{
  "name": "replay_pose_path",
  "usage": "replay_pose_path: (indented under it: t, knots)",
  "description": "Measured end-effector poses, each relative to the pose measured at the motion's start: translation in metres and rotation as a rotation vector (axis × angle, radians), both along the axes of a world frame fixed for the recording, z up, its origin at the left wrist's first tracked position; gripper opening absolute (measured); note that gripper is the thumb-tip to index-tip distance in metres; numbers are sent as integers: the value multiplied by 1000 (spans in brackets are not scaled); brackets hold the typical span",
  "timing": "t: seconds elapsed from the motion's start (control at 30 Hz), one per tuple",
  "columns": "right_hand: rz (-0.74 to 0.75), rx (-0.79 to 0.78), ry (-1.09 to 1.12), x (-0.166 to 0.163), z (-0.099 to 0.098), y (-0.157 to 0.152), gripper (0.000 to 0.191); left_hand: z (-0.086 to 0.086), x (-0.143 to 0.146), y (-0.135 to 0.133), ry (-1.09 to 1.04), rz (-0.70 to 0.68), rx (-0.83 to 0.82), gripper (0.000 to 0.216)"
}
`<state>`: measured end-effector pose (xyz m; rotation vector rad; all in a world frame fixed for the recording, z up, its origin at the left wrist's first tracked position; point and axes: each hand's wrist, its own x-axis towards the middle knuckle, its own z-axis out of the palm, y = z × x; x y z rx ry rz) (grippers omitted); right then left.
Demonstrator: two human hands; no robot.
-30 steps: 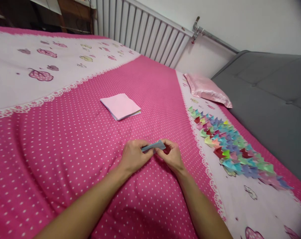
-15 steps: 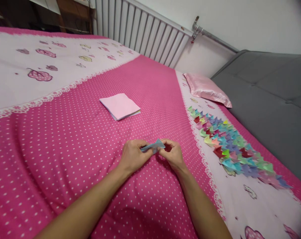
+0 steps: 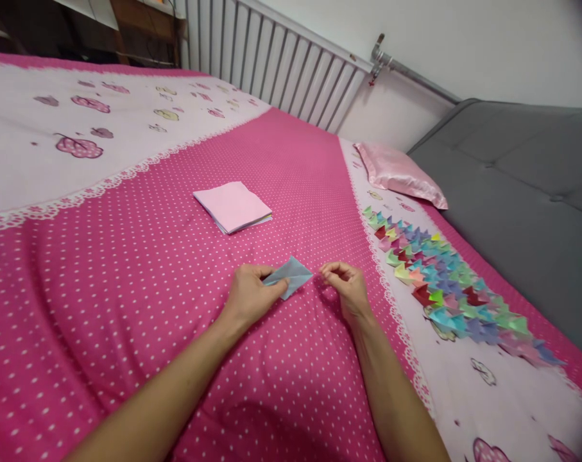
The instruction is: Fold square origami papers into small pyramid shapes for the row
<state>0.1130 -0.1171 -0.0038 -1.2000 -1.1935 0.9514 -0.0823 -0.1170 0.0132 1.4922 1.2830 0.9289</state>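
A light blue folded piece of paper [image 3: 291,274], roughly diamond-shaped with creases across its face, is pinched between the thumb and fingers of my left hand [image 3: 255,295]. Its left end is hidden by that hand. Just right of the paper's pointed tip is my right hand [image 3: 347,285], apart from it. Its fingers are loosely curled, with a small gap between thumb and forefinger and nothing seen in them. Beyond my hands, a stack of square paper sheets [image 3: 235,206], pale pink on top, lies on the pink dotted bedspread [image 3: 141,276].
Rows of small folded paper pieces [image 3: 445,276] in many colours cover the bed's right side. Behind them lies a pink satin pillow [image 3: 400,172] against a grey padded headboard [image 3: 516,167]. A white radiator [image 3: 276,58] stands at the far edge.
My right hand has let go of the blue paper and drawn back to the right. The paper, still in my left hand, has turned so that more of its face shows.
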Motion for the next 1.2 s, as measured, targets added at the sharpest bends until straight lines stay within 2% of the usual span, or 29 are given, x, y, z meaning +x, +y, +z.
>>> replay_pose_path:
  t: [0.07, 0.13, 0.23, 0.33, 0.47, 0.7, 0.9, 1.03, 1.2]
  knots:
    - [49, -13, 75, -2, 1, -1, 10, -2, 0, 1, -56, -20, -43, 25]
    - [160, -40, 112, -9, 3, -4, 21, -5, 1, 2, -99, -44, -61, 26]
    - [249, -65, 58, -24, 3, -10, 22, -6, 5, 2, -133, -66, -72, 27]
    - [193, -63, -8, -33, 2, -13, 13, -6, 6, 1, -141, -80, -87, 27]
    - [131, -29, -72, -32, 3, -14, 12, -5, 5, 1, -117, -94, -83, 23]
    - [146, -67, -101, -33, 4, -16, 18, -9, 6, 3, -88, -74, -62, 22]
    - [126, -108, -255, -33, 1, -16, 22, -18, 6, 4, -27, -93, -11, 26]
    - [141, -131, -193, -32, 1, -16, 21, -18, 4, 5, -22, -106, -7, 24]
    - [111, -162, -22, -32, 0, -16, 22, -7, 4, 5, -35, -91, -82, 17]
